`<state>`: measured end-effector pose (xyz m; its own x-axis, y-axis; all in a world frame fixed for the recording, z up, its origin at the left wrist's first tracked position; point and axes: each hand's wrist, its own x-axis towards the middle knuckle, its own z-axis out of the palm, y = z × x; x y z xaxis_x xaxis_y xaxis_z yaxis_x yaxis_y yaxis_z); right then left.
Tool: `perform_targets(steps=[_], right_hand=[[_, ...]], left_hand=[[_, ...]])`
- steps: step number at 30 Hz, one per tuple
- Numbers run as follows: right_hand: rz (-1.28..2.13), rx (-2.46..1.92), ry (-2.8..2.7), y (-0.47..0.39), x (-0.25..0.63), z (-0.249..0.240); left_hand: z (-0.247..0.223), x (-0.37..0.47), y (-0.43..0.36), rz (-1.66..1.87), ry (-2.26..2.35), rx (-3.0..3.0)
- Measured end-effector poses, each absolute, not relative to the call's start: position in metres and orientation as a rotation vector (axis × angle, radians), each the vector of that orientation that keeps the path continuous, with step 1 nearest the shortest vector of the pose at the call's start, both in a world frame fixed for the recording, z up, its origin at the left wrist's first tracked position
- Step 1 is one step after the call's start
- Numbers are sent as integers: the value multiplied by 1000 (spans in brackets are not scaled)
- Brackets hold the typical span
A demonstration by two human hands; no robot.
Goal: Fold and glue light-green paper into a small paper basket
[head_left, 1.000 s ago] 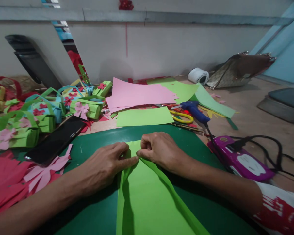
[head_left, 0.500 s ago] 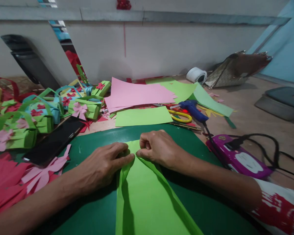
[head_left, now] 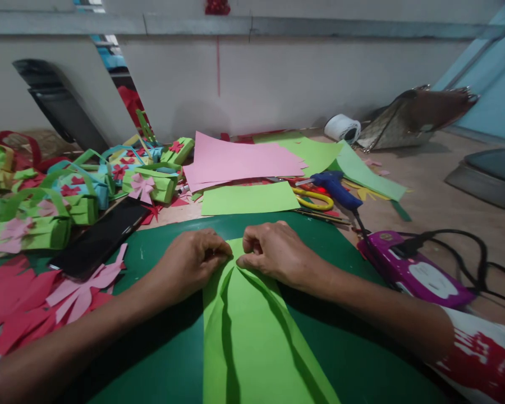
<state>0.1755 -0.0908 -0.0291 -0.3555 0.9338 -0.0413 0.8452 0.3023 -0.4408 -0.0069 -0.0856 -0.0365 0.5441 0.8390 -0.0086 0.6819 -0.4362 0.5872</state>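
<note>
Pinching is being done by both hands at the far end of a light green paper, which is laid lengthwise on the middle of the dark green mat. Left hand: thumb and fingers brought together on the left fold. Right hand: fingers curled, thumb pressed to forefinger on the right fold; exact fingertip contact can't be told. Both folds are gathered inward to a point between the hands, likely held from two sides so neither springs open. Mat was presumably chosen as a flat base for creasing.

Beyond the mat: green strip, pink sheets, yellow-handled scissors and blue glue gun, probably put there for easy reach. Right of the mat, on the counter: purple power box, seemingly set aside so the cords are held off the paper. At the mat's left edge: phone. On its left side: pink cutout and red cutouts, apparently grouped by kind. Beyond the mat's far left: small paper bags, bunched, likely to free the middle.
</note>
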Motion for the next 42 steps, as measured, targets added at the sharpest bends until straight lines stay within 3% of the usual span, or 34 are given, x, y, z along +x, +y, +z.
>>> perform_targets(steps=[14, 21, 32, 42], right_hand=[[677, -1568, -2424, -95, 180, -20], [946, -1545, -2452, -97, 186, -1], [1047, -1671, -2745, -82, 173, 14], [851, -1869, -2920, -70, 146, 24]], left_hand=[[-23, 14, -66, 87, 1395, 2189], [-21, 13, -64, 51, 1375, 2201], [-17, 13, -67, 50, 1379, 2222], [-17, 12, -67, 58, 1367, 2225]])
